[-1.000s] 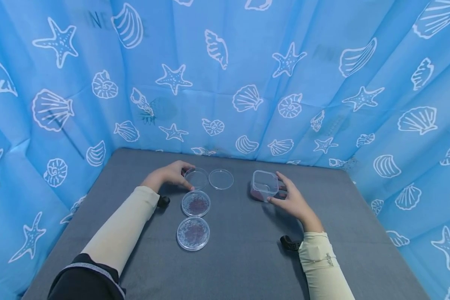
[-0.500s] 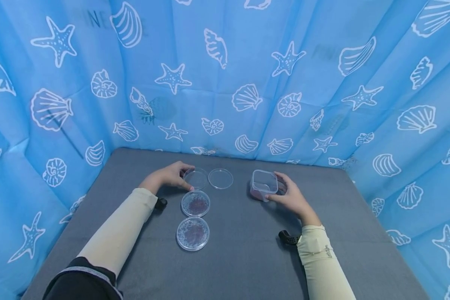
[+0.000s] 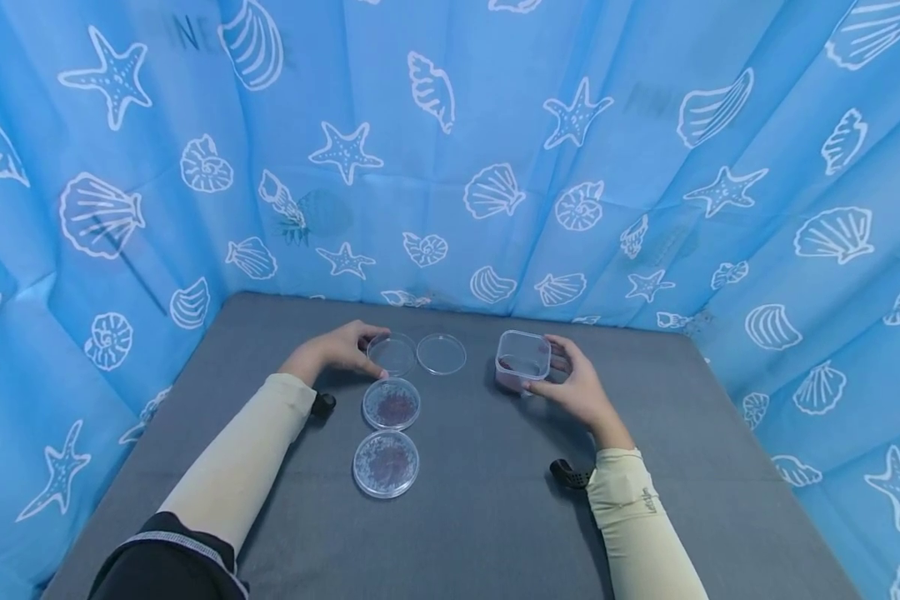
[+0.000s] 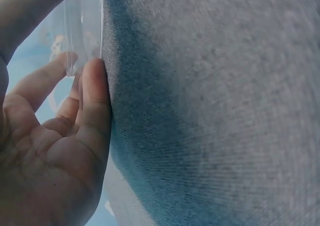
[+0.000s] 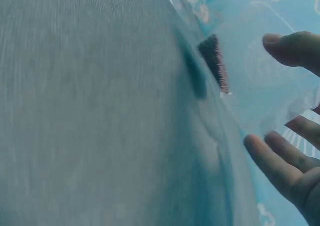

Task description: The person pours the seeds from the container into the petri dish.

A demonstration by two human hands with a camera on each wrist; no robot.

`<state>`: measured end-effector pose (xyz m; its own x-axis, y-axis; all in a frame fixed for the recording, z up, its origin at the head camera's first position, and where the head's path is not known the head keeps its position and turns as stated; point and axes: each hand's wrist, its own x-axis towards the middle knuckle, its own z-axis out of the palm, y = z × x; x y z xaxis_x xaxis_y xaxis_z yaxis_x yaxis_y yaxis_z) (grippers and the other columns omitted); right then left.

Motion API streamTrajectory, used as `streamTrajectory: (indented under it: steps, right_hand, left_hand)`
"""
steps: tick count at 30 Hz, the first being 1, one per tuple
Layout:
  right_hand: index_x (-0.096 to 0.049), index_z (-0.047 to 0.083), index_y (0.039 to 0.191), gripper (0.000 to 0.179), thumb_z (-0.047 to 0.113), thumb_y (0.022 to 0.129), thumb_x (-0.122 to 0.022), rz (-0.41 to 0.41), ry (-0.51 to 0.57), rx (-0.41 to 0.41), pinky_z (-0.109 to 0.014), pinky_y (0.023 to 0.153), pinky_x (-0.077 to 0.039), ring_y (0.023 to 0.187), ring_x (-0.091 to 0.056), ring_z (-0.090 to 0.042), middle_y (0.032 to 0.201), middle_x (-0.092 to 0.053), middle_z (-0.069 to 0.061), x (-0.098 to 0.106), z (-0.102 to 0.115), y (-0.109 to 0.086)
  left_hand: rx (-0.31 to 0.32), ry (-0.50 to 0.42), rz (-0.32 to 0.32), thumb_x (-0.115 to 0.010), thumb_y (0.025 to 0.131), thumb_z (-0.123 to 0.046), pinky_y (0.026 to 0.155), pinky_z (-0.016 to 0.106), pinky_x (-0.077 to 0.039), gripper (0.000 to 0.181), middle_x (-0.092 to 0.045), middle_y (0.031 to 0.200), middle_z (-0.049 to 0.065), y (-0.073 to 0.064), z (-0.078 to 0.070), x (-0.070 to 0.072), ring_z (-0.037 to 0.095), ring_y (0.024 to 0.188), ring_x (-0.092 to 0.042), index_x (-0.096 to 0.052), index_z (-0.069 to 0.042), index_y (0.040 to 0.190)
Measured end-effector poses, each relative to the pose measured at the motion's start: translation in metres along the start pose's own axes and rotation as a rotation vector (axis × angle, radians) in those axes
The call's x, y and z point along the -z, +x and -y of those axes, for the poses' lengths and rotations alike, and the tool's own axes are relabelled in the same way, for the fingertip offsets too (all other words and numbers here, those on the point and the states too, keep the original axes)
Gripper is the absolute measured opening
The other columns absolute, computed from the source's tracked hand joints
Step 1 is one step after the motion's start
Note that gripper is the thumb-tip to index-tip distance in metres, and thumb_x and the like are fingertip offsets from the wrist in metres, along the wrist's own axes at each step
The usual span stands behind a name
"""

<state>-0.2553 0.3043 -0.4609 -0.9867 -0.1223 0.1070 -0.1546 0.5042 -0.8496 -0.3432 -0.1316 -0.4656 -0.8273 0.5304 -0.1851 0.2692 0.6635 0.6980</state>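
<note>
Clear square container [image 3: 523, 358] toward back of grey tabletop [image 3: 495, 500], right of centre; grasped in right hand [image 3: 579, 387]; risk of reddish contents [image 5: 215, 63] spilling if tipped | clear round dish [image 3: 392, 356] gripped at rim in left hand [image 3: 341, 348]; may skid if bumped, nudging nearest filled dish [image 3: 392, 405]

Clr dish [image 4: 87, 25] is cut off by L wrist cam's top edge

The blue fabric curtain [image 3: 450, 150] is patterned with white-outlined starfish and seashells; the cloth tabletop [image 3: 480, 500] is coloured grey. The clear square plastic container [image 3: 523, 358] is tinted dark reddish below. The rear-left round plastic dish [image 3: 393, 354] is seen colourless; the two front round plastic dishes [image 3: 386, 465] are speckled whitish around purplish centres.
</note>
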Motion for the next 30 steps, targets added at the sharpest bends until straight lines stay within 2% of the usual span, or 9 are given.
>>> streamTrajectory:
  steps: [7,13,18,24,30]
  right_hand:
    - [-0.040,0.014,0.161,0.094,0.014,0.084,-0.092,-0.075,-0.012,0.100,-0.063,0.103,-0.058,0.140,-0.052,-0.046,0.157,-0.047,-0.021,-0.016,0.020,0.010]
    - [-0.042,0.015,0.160,0.093,0.012,0.083,-0.093,-0.068,-0.012,0.138,-0.061,0.104,-0.058,0.138,-0.053,-0.044,0.155,-0.048,-0.024,-0.039,0.033,0.021]
    - [-0.043,0.012,0.160,0.093,0.011,0.081,-0.094,-0.074,-0.022,0.185,-0.058,0.103,-0.059,0.137,-0.053,-0.040,0.153,-0.050,-0.019,-0.058,0.043,0.031]
    - [-0.044,0.011,0.159,0.094,0.011,0.079,-0.095,-0.065,-0.091,0.251,-0.059,0.101,-0.060,0.135,-0.054,-0.039,0.150,-0.051,-0.021,-0.078,0.050,0.041]
    - [-0.046,0.007,0.157,0.093,0.014,0.078,-0.095,-0.040,-0.189,0.359,-0.058,0.099,-0.061,0.131,-0.056,-0.042,0.145,-0.055,-0.022,-0.095,0.060,0.051]
  left_hand:
    - [-0.003,-0.002,0.002,-0.091,0.086,-0.034,0.108,0.054,-0.053,0.096,-0.051,0.157,0.022,0.001,-0.002,0.001,0.043,0.140,-0.053,-0.041,-0.009,0.164]
    - [0.006,0.002,0.003,-0.091,0.086,-0.035,0.108,0.054,-0.053,0.095,-0.051,0.157,0.023,0.000,-0.002,0.000,0.043,0.140,-0.052,-0.041,-0.010,0.164]
    - [0.013,0.007,0.006,-0.090,0.087,-0.034,0.107,0.054,-0.053,0.095,-0.050,0.156,0.023,-0.002,-0.002,0.001,0.042,0.138,-0.053,-0.041,-0.009,0.164]
    - [0.010,0.029,0.005,-0.090,0.086,-0.035,0.105,0.052,-0.054,0.096,-0.052,0.154,0.023,0.000,-0.002,0.000,0.041,0.136,-0.054,-0.041,-0.008,0.164]
    - [0.021,0.033,-0.004,-0.091,0.086,-0.034,0.102,0.050,-0.055,0.095,-0.054,0.152,0.022,0.000,-0.003,-0.001,0.039,0.133,-0.056,-0.042,-0.008,0.163]
